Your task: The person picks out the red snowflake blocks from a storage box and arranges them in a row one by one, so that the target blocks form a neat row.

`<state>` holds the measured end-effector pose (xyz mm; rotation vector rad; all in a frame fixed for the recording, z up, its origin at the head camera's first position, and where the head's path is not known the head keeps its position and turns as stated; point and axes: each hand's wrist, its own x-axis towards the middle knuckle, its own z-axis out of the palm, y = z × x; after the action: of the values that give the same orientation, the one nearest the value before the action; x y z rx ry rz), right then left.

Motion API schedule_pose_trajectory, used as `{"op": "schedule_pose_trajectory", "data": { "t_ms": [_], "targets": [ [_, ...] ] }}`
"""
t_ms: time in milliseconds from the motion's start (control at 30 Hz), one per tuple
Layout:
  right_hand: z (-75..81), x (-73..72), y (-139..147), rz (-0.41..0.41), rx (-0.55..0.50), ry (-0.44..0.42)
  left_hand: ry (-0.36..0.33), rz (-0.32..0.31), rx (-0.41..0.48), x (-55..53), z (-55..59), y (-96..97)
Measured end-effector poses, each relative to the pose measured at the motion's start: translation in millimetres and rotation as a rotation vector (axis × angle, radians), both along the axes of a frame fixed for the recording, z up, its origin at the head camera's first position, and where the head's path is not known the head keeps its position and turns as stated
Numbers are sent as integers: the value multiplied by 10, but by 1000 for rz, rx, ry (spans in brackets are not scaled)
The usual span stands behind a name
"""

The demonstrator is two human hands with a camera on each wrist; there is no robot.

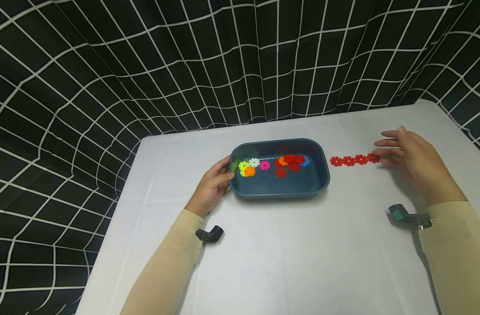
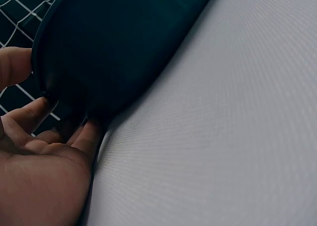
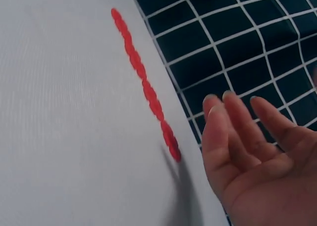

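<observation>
A dark blue plastic tub (image 1: 279, 188) stands on the white-covered table, with notched plastic discs in it. My left hand (image 1: 212, 186) grips its left end. In the left wrist view, the thumb is at the tub's rim (image 2: 37, 42) and the fingers (image 2: 89, 137) are against its outer wall. Right of the tub, several red notched discs (image 1: 348, 161) form a straight row. My right hand (image 1: 415, 162) is over the right end of this row, its fingers relaxed and holding nothing. In the right wrist view, the red row (image 3: 148, 92) lies flat, apart from the fingers.
Inside the tub, yellow, white, orange and pink discs (image 1: 265, 165) lie at the left; red, orange and blue ones (image 1: 294, 167) are heaped at the right. The white tablecloth (image 1: 279, 253) spreads around. Dark curtains (image 1: 208, 74) with a white grid hang behind and at the sides.
</observation>
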<state>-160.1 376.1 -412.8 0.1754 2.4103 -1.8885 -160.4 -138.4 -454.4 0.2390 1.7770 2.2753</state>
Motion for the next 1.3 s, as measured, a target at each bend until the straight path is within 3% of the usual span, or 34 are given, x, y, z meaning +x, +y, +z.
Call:
{"op": "schedule_pose_trajectory", "data": {
  "t_ms": [200,367,467,733,1000,1300],
  "targets": [
    [56,33,-76,70,-429,105,1,1,-9,9,8,0],
    [130,56,-193,130,-656,166,-1,2,-11,18,22,4],
    [184,83,-281,165,-737,180,-4,5,-9,17,22,7],
    [336,140,-606,326,-746,242,-3,14,-12,17,19,12],
    [375,183,-988,503,-741,328,-8,19,-5,24,44,14],
    [370,135,-1497,386,-577,223,-21,20,-7,24,42,17]
  ]
}}
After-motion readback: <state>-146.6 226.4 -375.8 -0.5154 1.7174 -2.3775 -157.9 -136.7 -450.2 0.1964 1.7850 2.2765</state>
